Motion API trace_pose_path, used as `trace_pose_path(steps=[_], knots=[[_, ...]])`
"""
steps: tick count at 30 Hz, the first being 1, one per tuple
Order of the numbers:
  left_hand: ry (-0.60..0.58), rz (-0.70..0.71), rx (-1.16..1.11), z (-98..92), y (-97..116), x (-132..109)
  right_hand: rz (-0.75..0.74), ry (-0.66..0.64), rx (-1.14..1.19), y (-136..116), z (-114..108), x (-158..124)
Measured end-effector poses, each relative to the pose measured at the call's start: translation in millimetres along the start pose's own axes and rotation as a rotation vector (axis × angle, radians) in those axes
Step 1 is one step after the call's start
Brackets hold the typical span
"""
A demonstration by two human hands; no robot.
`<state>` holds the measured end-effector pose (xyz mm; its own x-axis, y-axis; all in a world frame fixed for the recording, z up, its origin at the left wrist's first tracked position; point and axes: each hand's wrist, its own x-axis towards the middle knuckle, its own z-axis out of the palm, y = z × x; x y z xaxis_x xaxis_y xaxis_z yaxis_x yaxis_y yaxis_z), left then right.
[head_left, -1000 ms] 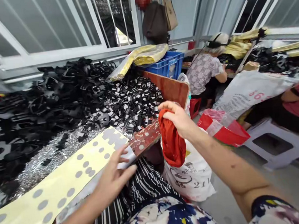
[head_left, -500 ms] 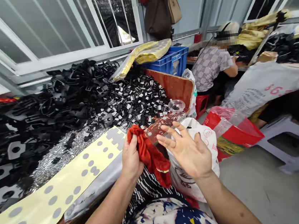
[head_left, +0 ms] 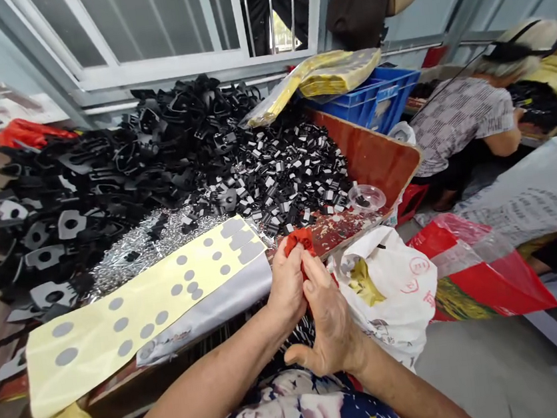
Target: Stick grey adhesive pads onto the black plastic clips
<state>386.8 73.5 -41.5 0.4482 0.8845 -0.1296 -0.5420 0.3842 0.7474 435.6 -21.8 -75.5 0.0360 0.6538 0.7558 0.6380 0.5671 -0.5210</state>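
Note:
Low in the middle of the view, my left hand (head_left: 287, 288) is closed on a bunched red cloth (head_left: 300, 237), which shows above the fingers. My right hand (head_left: 334, 323) lies against the left one and the cloth, fingers stretched forward and thumb spread away. Most of the cloth is hidden between the hands. Left of them, a yellow sheet with grey dots (head_left: 157, 290) lies along the table's front edge. Beyond it are shiny metal pins (head_left: 132, 249), a pile of small black and grey pieces (head_left: 275, 176) and a heap of larger black parts (head_left: 113, 174).
A red-brown board (head_left: 367, 152) bounds the table's right end, with a clear round lid (head_left: 366, 197) near it. Behind stands a blue crate (head_left: 371, 101) under yellow packets (head_left: 341, 74). White bag (head_left: 391, 276) and red bag (head_left: 497, 271) stand right. Another person (head_left: 468, 107) sits farther right.
My right hand has come in from the right, against my left hand and the red cloth. The cloth, which hung long before, is now gathered and mostly covered. The view has turned left.

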Motion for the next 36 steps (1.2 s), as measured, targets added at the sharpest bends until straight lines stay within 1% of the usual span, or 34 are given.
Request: trace_pose_path(steps=[1, 2, 3, 4, 5, 6, 7, 8, 10, 12, 14, 15, 16, 17, 19, 21, 22, 24, 27, 32, 36], knots=[[0.010, -0.023, -0.023, 0.6, 1.3, 4.7, -0.048, 0.013, -0.016, 2.2, 1.9, -0.7], [0.000, -0.081, -0.034, 0.4, 3.1, 9.0, -0.069, 0.028, -0.012, 3.3, 2.5, -1.5], [-0.025, -0.170, -0.030, -0.4, 5.6, 12.6, -0.051, 0.045, 0.024, 3.4, 1.9, -2.2], [-0.059, -0.280, -0.017, -1.9, 8.7, 15.4, 0.007, 0.062, 0.097, 2.7, -0.1, -2.5], [-0.093, -0.382, -0.004, -3.8, 12.3, 17.5, 0.102, 0.083, 0.198, 1.6, -3.4, -2.4], [-0.127, -0.448, 0.007, -6.0, 16.5, 18.8, 0.204, 0.120, 0.310, 0.5, -7.7, -1.7], [-0.161, -0.463, 0.022, -8.7, 21.3, 19.5, 0.297, 0.166, 0.410, -0.1, -12.7, -0.5], [-0.188, -0.429, 0.046, -11.7, 26.5, 19.8, 0.366, 0.213, 0.483, 0.0, -18.1, 1.0], [-0.255, -0.293, 0.173, -19.4, 37.7, 20.3, 0.428, 0.269, 0.537, 2.7, -28.9, 3.4], [-0.373, -0.152, 0.438, -28.8, 48.6, 21.2, 0.434, 0.276, 0.535, 7.6, -38.3, 3.4], [-0.529, -0.049, 0.696, -38.0, 56.2, 21.8, 0.437, 0.272, 0.526, 12.2, -45.3, 1.3], [-0.608, -0.037, 0.786, -41.7, 58.2, 21.2, 0.440, 0.271, 0.516, 13.8, -47.7, -0.1], [-0.660, -0.056, 0.845, -44.4, 58.8, 19.6, 0.443, 0.268, 0.503, 14.8, -49.4, -1.5], [-0.673, -0.090, 0.882, -46.0, 58.2, 17.2, 0.445, 0.264, 0.491, 15.3, -50.5, -2.7], [-0.621, -0.114, 0.945, -45.9, 54.6, 10.4, 0.441, 0.253, 0.475, 15.4, -51.4, -4.6], [-0.544, -0.060, 1.000, -43.0, 50.3, 3.3, 0.419, 0.229, 0.458, 15.5, -51.4, -6.6], [-0.525, -0.028, 1.017, -41.4, 48.5, 0.4, 0.403, 0.205, 0.439, 15.9, -51.4, -7.8], [-0.504, 0.003, 1.037, -39.0, 46.1, -3.8, 0.349, 0.135, 0.361, 17.5, -51.6, -10.5], [-0.458, 0.014, 1.036, -38.5, 44.5, -6.9, 0.219, 0.045, 0.215, 21.1, -52.4, -13.9], [-0.443, -0.037, 0.962, -41.7, 41.4, -6.9, 0.005, -0.043, -0.045, 24.6, -54.3, -12.0], [-0.453, -0.094, 0.887, -44.6, 36.7, -3.6, -0.127, -0.092, -0.157, 24.2, -55.0, -6.5]])
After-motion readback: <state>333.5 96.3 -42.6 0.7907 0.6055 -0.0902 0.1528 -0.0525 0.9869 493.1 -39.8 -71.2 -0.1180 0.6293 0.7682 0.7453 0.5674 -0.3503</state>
